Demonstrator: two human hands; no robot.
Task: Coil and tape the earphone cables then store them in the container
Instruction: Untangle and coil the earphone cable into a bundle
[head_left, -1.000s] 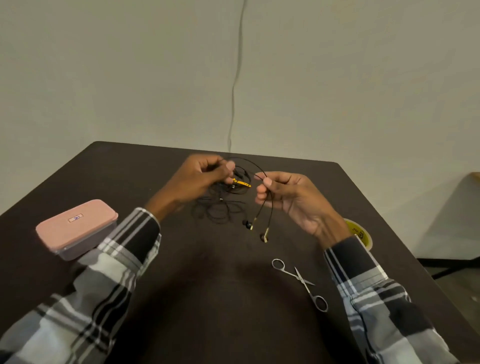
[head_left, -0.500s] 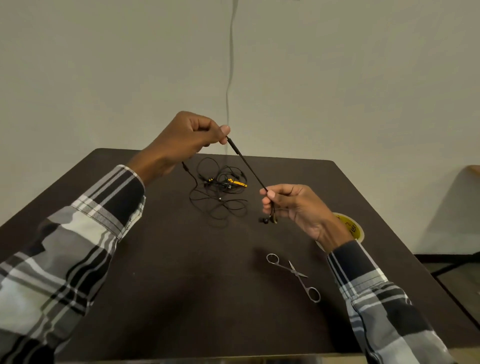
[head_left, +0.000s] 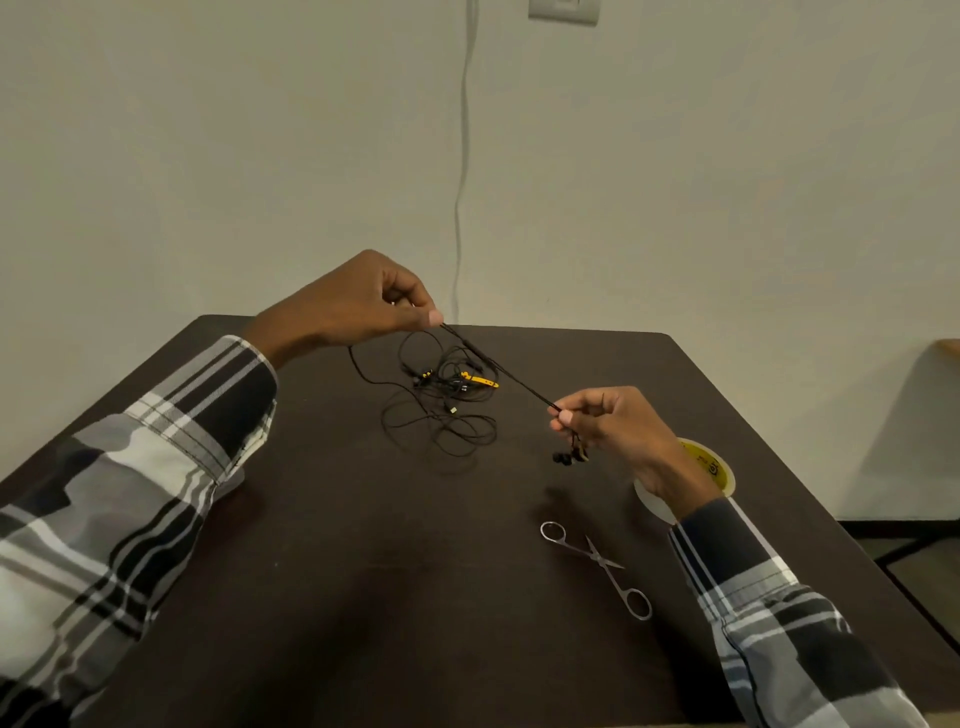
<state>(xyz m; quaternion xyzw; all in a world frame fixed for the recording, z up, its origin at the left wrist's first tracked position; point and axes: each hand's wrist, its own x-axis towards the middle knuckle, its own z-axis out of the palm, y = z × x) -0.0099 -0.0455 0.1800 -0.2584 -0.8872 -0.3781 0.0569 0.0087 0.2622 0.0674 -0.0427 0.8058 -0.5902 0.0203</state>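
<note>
A black earphone cable (head_left: 498, 371) is stretched taut between my two hands above the dark table (head_left: 363, 597). My left hand (head_left: 358, 301) pinches its far end, raised over the table's back edge. My right hand (head_left: 608, 423) pinches the near end, with the two earbuds (head_left: 569, 457) dangling below the fingers. More black cable with yellow parts lies in a loose tangle (head_left: 441, 400) on the table under the stretched length. The roll of tape (head_left: 706, 470) sits just behind my right wrist, partly hidden. The container is not visible; my left sleeve covers that side.
Small metal scissors (head_left: 597, 566) lie shut on the table in front of my right forearm. A thin grey cord (head_left: 462, 171) runs down the wall behind the table from a wall plate.
My left hand has lifted away from the tangle and drawn one cable out straight. My right hand slid down to the earbud end. The pink container has gone out of sight behind my left sleeve.
</note>
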